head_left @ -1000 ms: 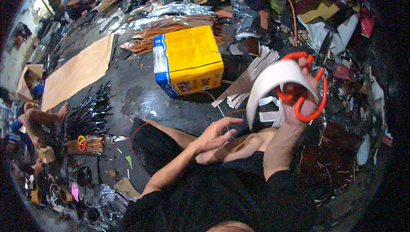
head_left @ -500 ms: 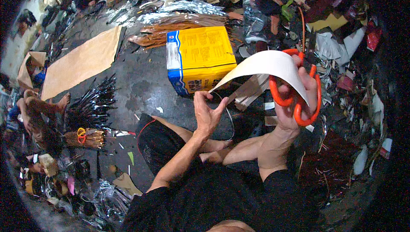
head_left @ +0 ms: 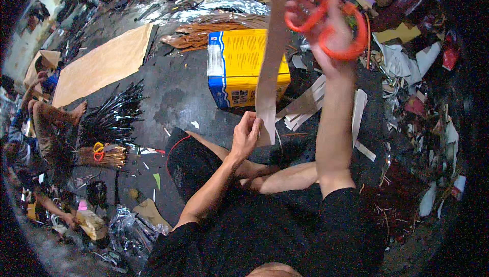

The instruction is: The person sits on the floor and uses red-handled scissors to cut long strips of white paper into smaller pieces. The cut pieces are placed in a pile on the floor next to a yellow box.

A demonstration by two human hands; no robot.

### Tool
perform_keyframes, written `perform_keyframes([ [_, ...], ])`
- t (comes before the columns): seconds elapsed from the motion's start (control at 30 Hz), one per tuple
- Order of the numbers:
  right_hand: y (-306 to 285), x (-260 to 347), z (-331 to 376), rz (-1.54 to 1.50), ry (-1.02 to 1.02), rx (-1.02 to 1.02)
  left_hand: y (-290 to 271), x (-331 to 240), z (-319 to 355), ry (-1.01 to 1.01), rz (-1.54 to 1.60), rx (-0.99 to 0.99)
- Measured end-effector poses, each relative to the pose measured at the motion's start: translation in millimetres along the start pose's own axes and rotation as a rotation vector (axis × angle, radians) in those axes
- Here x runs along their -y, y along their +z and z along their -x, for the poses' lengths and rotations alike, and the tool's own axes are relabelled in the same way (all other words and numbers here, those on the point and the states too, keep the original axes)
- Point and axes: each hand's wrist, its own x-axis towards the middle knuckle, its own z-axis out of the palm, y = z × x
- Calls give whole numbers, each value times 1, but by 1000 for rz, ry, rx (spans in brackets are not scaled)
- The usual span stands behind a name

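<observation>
A: What is the person doing?

B: The left hand (head_left: 246,135) pinches the bottom end of a long brown paper strip (head_left: 271,58). The fingers are closed tight on it. The right hand (head_left: 331,24) is held up high, above the yellow box (head_left: 244,63). Its fingers are through the loops of the orange scissors (head_left: 322,22).

A: Where is the strip?

B: It hangs straight, right in front of the yellow box, stretched between the two hands. Its top goes up by the scissors. I cannot tell if the blades are open, because the strip hides them.

A: So which step is this?

B: I think the strip is being pulled flat and straight, ready for a cut or a trim.

A: What does the next move need?

B: Keep the strip tight, and line the blades up with its edge. More cut strips (head_left: 305,104) lie on the floor just right of the box.
</observation>
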Motion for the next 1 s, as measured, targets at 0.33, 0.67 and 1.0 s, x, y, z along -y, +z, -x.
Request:
perform_keyframes([
  [0.33, -145, -133, 52, 789, 159, -411, -45, 2, -23, -241, -249, 210],
  [0.67, -331, -191, 83, 1611, 380, -439, -198, 34, -189, -168, -223, 206],
  [1.0, -333, -270, 56, 1803, 140, -374, -155, 198, -399, 40, -620, -119],
])
